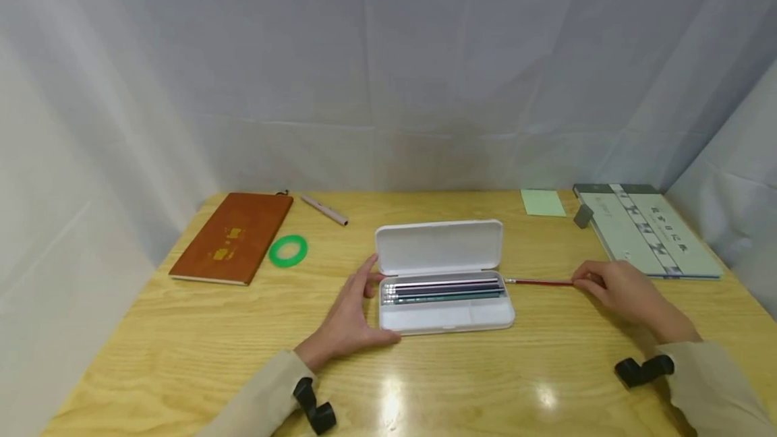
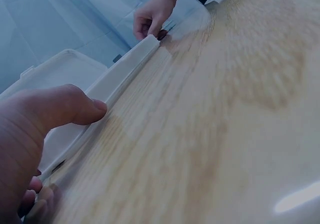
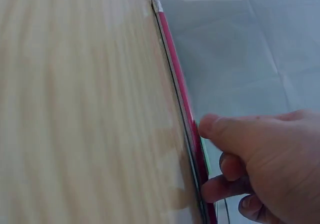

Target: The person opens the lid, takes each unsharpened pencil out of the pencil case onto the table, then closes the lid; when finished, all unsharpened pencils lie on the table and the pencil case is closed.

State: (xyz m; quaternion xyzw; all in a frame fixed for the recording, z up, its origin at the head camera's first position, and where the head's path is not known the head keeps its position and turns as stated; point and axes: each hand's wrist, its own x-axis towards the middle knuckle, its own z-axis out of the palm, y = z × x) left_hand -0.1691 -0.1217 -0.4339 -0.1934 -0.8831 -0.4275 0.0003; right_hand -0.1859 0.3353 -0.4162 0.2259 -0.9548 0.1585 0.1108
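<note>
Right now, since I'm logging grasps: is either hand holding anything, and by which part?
The right hand pinches the red pencil at its far-right end. The left hand only rests against the white case.

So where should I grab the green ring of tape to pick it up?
Pinch the green tape ring from above, one finger inside the hole and the thumb on the outer rim. It lies flat on the wooden table, so its thin edge gives little to grasp sideways.

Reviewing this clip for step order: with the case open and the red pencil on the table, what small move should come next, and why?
Probably lift the red pencil and slide it left into the open pencil case. The right hand pinches its far end on the table, its tip points at the case, and the left hand steadies the case's left end.
</note>
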